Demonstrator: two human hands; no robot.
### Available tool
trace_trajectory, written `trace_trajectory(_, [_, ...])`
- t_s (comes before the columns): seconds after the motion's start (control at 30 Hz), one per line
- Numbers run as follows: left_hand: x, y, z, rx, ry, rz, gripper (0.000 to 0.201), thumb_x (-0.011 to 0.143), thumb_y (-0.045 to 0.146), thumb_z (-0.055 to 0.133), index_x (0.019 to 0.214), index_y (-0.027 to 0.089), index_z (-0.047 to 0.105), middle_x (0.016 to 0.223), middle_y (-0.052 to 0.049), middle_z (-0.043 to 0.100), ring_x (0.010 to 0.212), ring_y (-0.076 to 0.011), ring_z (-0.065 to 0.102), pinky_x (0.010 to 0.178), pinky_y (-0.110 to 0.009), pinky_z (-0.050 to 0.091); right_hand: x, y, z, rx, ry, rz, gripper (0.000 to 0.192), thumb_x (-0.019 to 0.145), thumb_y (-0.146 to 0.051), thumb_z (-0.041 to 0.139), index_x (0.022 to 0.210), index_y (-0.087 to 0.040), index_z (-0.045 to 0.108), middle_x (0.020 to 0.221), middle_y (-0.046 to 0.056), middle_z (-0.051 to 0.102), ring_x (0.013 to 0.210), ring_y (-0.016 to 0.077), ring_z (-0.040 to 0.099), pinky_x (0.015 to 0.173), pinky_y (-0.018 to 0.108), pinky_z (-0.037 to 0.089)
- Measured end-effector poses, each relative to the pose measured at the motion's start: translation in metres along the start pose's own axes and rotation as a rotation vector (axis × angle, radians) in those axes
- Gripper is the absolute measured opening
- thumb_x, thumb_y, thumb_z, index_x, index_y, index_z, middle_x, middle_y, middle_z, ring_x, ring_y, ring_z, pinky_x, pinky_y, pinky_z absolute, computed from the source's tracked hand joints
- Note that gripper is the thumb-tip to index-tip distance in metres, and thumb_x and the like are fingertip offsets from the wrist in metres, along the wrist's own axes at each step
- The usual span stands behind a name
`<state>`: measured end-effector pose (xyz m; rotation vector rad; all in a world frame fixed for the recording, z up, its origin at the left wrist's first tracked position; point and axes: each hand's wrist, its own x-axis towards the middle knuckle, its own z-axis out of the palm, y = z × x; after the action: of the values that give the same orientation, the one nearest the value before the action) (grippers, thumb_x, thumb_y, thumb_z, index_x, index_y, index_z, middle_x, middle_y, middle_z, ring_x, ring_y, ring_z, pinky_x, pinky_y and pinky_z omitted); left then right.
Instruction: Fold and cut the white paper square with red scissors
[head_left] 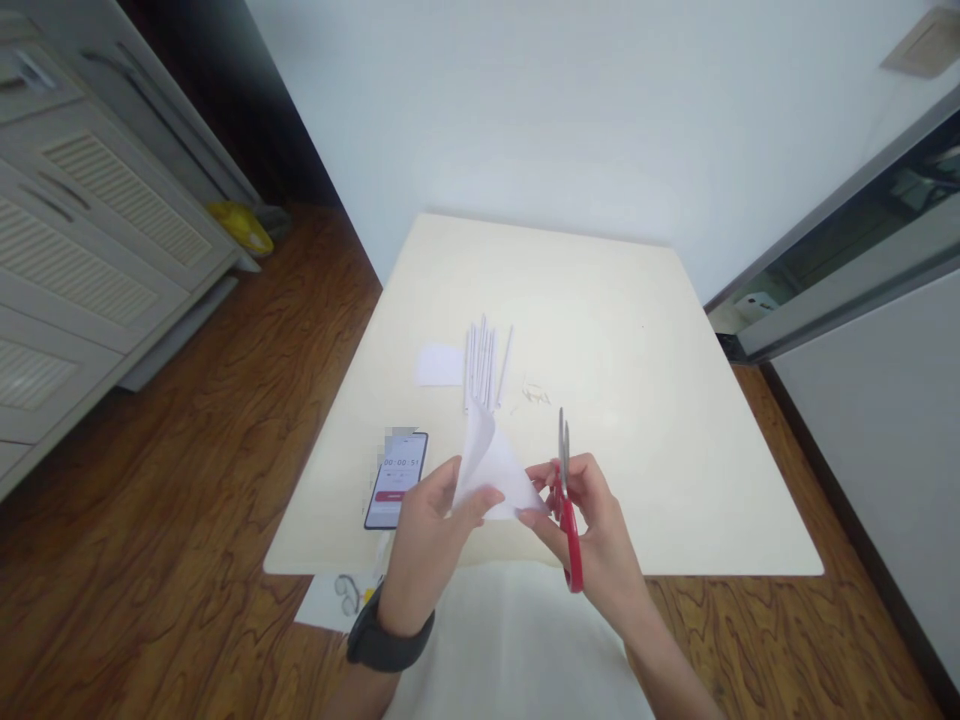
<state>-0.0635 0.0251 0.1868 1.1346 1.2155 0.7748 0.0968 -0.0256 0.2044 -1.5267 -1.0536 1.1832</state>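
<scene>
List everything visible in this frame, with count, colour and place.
table: one, cream, centre
paper strips: a bunch, white, mid-table
paper scrap: one, white, left of the strips
phone: one, dark, screen lit, near left table edge
folded paper: one, white, between both hands
scissors: one pair, red handles, blades up
cabinet: one, grey, far left
floor: brown wood
watch: one, black, left wrist
left hand: grip on the paper
right hand: grip on scissors, fingertips touching the paper
</scene>
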Motion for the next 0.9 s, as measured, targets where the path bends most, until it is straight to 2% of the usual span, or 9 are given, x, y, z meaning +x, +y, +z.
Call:
trace_trajectory(0.17, [-0.004, 0.002, -0.003, -0.009, -0.066, 0.048, 0.02, 0.072, 0.034, 0.072, 0.079, 0.017, 0.067, 0.07, 0.0, 0.066, 0.062, -0.0143, 0.055, 0.053, -0.021, 0.043, -0.001, -0.001, -0.001, 0.054, 0.067, -0.009, 0.021, 0.084, -0.023, 0.064, 0.091, -0.026, 0.044, 0.087, -0.003, 0.062, 0.075, 0.014, 0.054, 0.068, 0.027, 0.042])
trace_trajectory(0.33, [-0.006, 0.012, 0.004, -0.167, -0.075, -0.071, 0.031, 0.075, 0.034, 0.07, 0.1, 0.016, 0.067, 0.099, -0.009, 0.073, 0.086, -0.024, 0.066, 0.068, -0.03, 0.052, -0.002, -0.004, -0.006, 0.116, 0.067, 0.01, 0.018, 0.085, -0.025, 0.063, 0.091, -0.025, 0.046, 0.079, -0.004, 0.057, 0.067, 0.0125, 0.053, 0.06, 0.023, 0.043])
trace_trajectory(0.47, [-0.005, 0.019, 0.008, -0.405, -0.084, -0.133, 0.046, 0.074, 0.029, 0.07, 0.117, 0.016, 0.06, 0.109, -0.011, 0.071, 0.096, -0.0276, 0.067, 0.078, -0.035, 0.054, -0.002, 0.0, -0.006, 0.145, 0.045, 0.016, 0.018, 0.084, -0.026, 0.064, 0.09, -0.025, 0.047, 0.076, -0.005, 0.055, 0.064, 0.0117, 0.052, 0.058, 0.022, 0.042])
trace_trajectory(0.57, [-0.003, 0.015, 0.005, -0.476, -0.133, -0.187, 0.052, 0.073, 0.026, 0.072, 0.122, 0.018, 0.057, 0.115, -0.012, 0.069, 0.098, -0.0291, 0.067, 0.078, -0.036, 0.055, -0.002, 0.007, -0.004, 0.147, 0.039, 0.011, 0.018, 0.084, -0.029, 0.064, 0.089, -0.025, 0.048, 0.074, -0.005, 0.053, 0.062, 0.0112, 0.049, 0.056, 0.022, 0.04])
trace_trajectory(0.67, [-0.001, 0.009, 0.002, -0.491, -0.14, -0.203, 0.045, 0.076, 0.024, 0.07, 0.119, 0.019, 0.06, 0.112, -0.009, 0.071, 0.096, -0.0262, 0.068, 0.078, -0.033, 0.055, -0.002, 0.012, -0.004, 0.125, 0.028, 0.012, 0.017, 0.085, -0.032, 0.063, 0.09, -0.025, 0.049, 0.075, -0.005, 0.052, 0.062, 0.0111, 0.049, 0.057, 0.023, 0.041])
trace_trajectory(0.8, [0.001, 0.003, 0.001, -0.488, -0.092, -0.179, 0.036, 0.08, 0.026, 0.068, 0.115, 0.019, 0.061, 0.106, -0.007, 0.073, 0.092, -0.022, 0.068, 0.079, -0.031, 0.054, 0.0, 0.017, -0.008, 0.06, -0.014, 0.029, 0.019, 0.086, -0.036, 0.062, 0.095, -0.025, 0.05, 0.083, -0.003, 0.057, 0.07, 0.012, 0.054, 0.062, 0.023, 0.045])
trace_trajectory(0.9, [0.003, 0.0, 0.0, -0.398, -0.031, -0.144, 0.032, 0.079, 0.029, 0.069, 0.108, 0.017, 0.063, 0.105, -0.007, 0.073, 0.092, -0.0216, 0.068, 0.079, -0.03, 0.053, 0.011, 0.035, -0.016, -0.043, -0.036, 0.051, 0.018, 0.089, -0.038, 0.057, 0.095, -0.023, 0.05, 0.083, -0.003, 0.059, 0.068, 0.0113, 0.056, 0.064, 0.025, 0.049])
